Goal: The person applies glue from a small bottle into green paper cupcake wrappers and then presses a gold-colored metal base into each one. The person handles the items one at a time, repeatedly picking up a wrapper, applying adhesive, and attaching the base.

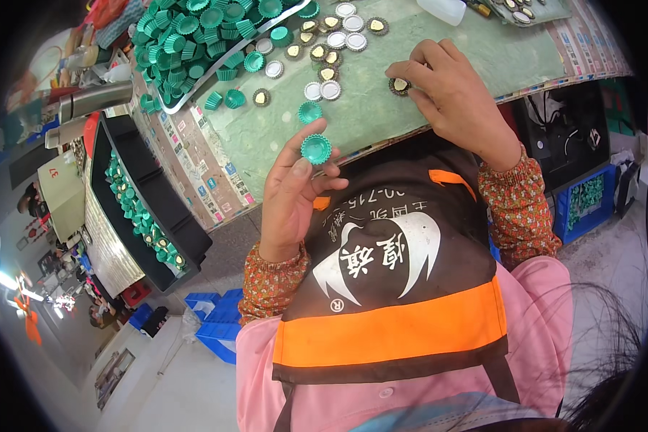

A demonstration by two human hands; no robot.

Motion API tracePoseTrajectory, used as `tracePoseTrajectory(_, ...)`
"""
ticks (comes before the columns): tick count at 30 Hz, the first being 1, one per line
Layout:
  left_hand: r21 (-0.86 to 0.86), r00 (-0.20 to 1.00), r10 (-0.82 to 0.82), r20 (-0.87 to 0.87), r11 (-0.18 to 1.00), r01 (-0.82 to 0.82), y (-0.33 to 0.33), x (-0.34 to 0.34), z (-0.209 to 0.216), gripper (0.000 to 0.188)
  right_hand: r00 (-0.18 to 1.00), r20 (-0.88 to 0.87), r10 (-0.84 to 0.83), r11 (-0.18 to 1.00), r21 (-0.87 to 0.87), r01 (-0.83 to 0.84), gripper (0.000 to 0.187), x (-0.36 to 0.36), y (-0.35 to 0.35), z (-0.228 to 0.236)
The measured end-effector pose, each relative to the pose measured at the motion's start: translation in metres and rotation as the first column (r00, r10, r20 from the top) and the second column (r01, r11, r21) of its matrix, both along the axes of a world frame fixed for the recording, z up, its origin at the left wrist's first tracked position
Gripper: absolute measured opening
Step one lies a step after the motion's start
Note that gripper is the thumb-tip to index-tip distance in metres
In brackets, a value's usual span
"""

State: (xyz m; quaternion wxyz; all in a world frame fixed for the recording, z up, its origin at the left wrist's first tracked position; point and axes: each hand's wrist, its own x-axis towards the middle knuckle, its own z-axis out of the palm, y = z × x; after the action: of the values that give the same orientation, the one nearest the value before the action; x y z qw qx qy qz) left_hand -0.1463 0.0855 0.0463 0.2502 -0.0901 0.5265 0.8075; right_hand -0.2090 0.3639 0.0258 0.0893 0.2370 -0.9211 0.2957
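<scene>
My left hand point(289, 189) pinches a green fluted cup point(316, 149) between thumb and fingers, its hollow side facing up, near the table's front edge. Another green fluted cup point(309, 111) lies on the table just beyond those fingertips. To the right, my right hand point(457, 97) reaches down to the table with bent fingers around a dark scalloped disc point(399, 86) with a cream-coloured centre. Part of that disc is hidden by the fingers. Between and beyond my hands lie several similar dark discs point(318, 52) and silvery-white round discs point(354, 41).
A white-rimmed tray point(187, 99) heaped with green cups point(183, 50) stands at the far left. Left of the table, a black bin point(133, 155) holds more cups and discs. Blue crates point(219, 324) stand on the floor. A clear bag of discs point(522, 11) lies far right.
</scene>
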Motion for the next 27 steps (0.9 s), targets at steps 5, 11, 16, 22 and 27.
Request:
tracePoseTrajectory(5,0.069,0.998,0.002,0.056,0.998,-0.006,-0.003,0.002,-0.005,0.062,1.0,-0.002,0.021,1.0,-0.02,-0.021,0.02,-0.002,0.0,-0.006)
tracePoseTrajectory(11,0.171,0.991,0.018,0.129,0.984,-0.04,-0.006,0.005,-0.009,0.06,0.994,0.049,0.1,0.986,-0.141,-0.093,0.027,0.008,-0.009,0.008)
tracePoseTrajectory(16,0.258,0.983,0.007,0.182,0.965,-0.054,-0.004,0.006,-0.015,0.061,0.975,0.047,0.217,0.926,-0.325,-0.19,0.033,0.032,-0.039,0.025)
tracePoseTrajectory(22,0.241,0.985,0.011,0.172,0.969,-0.053,0.0,0.01,-0.013,0.057,0.984,-0.024,0.175,0.948,-0.265,-0.175,0.038,0.046,-0.067,0.022)
tracePoseTrajectory(27,0.221,0.986,-0.02,0.167,0.975,-0.017,0.0,0.011,-0.017,0.056,0.985,-0.04,0.166,0.961,-0.218,-0.171,0.037,0.049,-0.073,0.022)
